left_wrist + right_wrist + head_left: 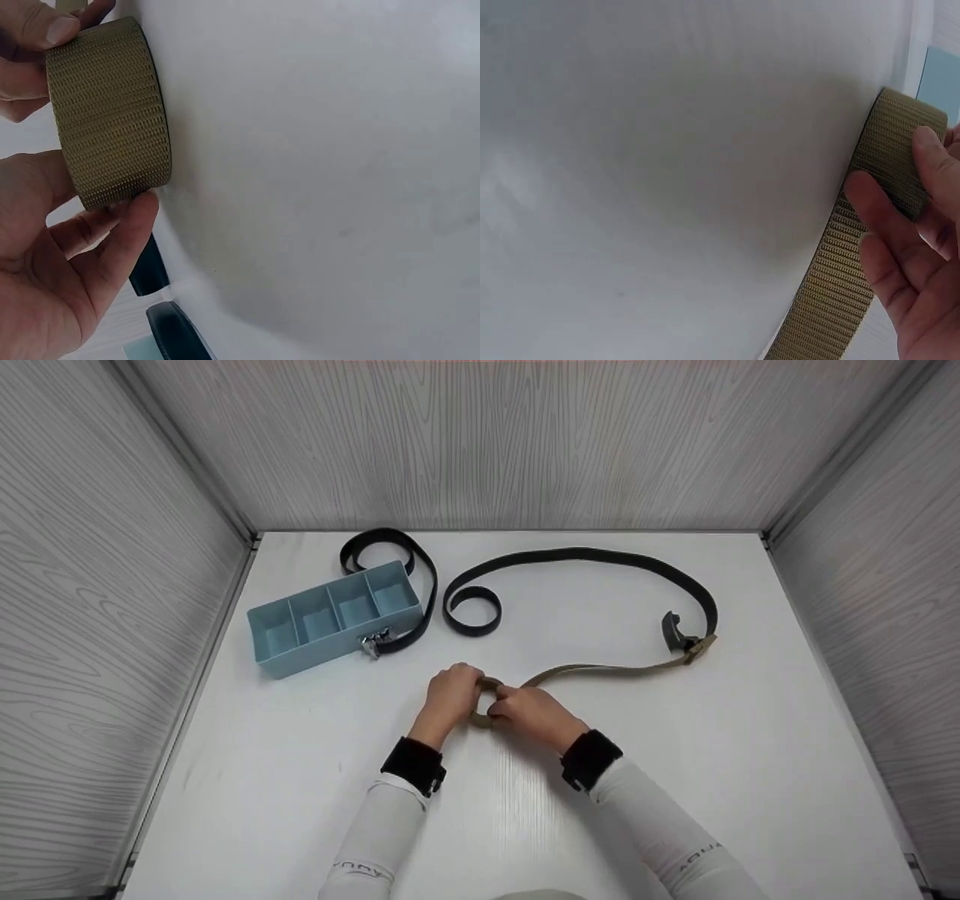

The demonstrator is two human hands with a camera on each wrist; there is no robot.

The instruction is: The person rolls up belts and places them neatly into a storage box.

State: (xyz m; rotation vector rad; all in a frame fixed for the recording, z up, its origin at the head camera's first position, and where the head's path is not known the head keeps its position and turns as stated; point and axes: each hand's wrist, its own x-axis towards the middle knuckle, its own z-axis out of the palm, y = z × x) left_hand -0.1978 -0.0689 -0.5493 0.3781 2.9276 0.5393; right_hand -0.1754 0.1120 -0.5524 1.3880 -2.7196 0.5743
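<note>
An olive-tan webbing belt (600, 669) has its near end wound into a loose ring held between both hands, over the middle of the table. My left hand (452, 694) grips the ring's left side, with fingertips against the woven roll (112, 112) in the left wrist view. On the other side my right hand (538, 712) pinches the roll (896, 150) between thumb and fingers. From there the strap runs rightward to a tan buckle part (701, 648), beside a dark curved buckle piece (675, 634).
A black belt (585, 554) arcs behind the hands, from the buckle area to a coiled end (474, 628). At the left stands a blue four-compartment tray (337, 641). Another black belt (430, 585), with a silver buckle (373, 644), curls around its right end. Grey panels enclose the white table (262, 795).
</note>
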